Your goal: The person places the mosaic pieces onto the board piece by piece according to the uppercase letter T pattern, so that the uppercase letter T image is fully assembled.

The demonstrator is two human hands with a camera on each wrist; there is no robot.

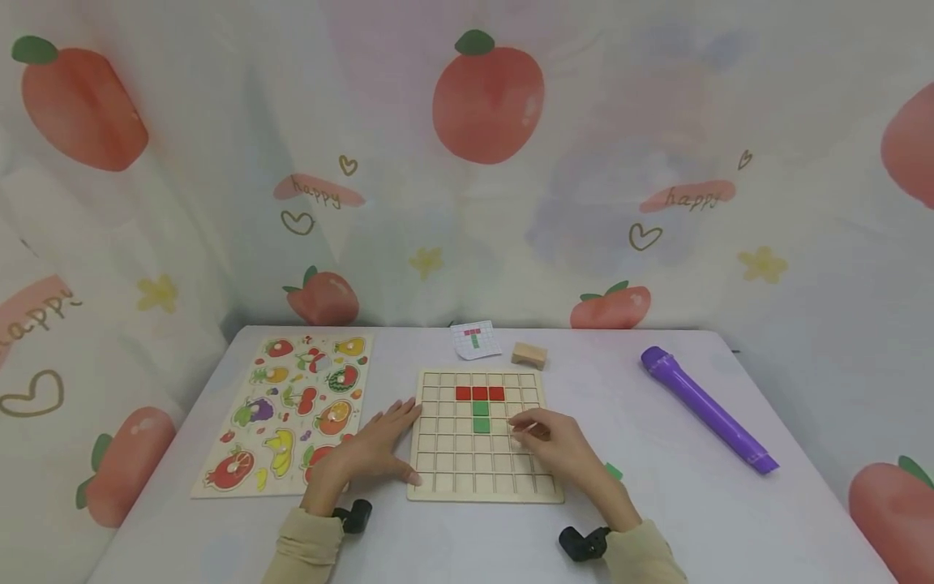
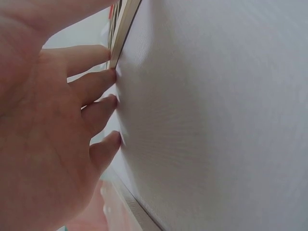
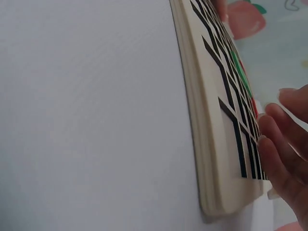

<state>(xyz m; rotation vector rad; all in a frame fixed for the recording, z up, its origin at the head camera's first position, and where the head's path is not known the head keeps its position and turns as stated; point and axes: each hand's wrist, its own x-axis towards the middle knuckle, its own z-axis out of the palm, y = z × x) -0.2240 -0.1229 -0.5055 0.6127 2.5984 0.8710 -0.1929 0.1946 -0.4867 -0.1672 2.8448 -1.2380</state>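
Note:
A square wooden grid board (image 1: 438, 462) lies flat in the middle of the table. Three red tiles (image 1: 480, 393) form a row in its upper cells, and two green tiles (image 1: 481, 417) run down below the middle one. My left hand (image 1: 379, 444) has its fingers spread, with fingertips and thumb touching the board's left edge. Over the right part of the grid is my right hand (image 1: 558, 446), its fingers loosely bent near the cells; I see no tile between them. Partly hidden by the right forearm, a loose green tile (image 1: 614, 470) lies on the table.
A fruit puzzle board (image 1: 273, 491) lies at the left. Behind the grid board are a paper card (image 1: 477, 349) with a small red and green T pattern and a wooden block (image 1: 529, 355). A long purple tube-like object (image 1: 711, 410) lies at the right.

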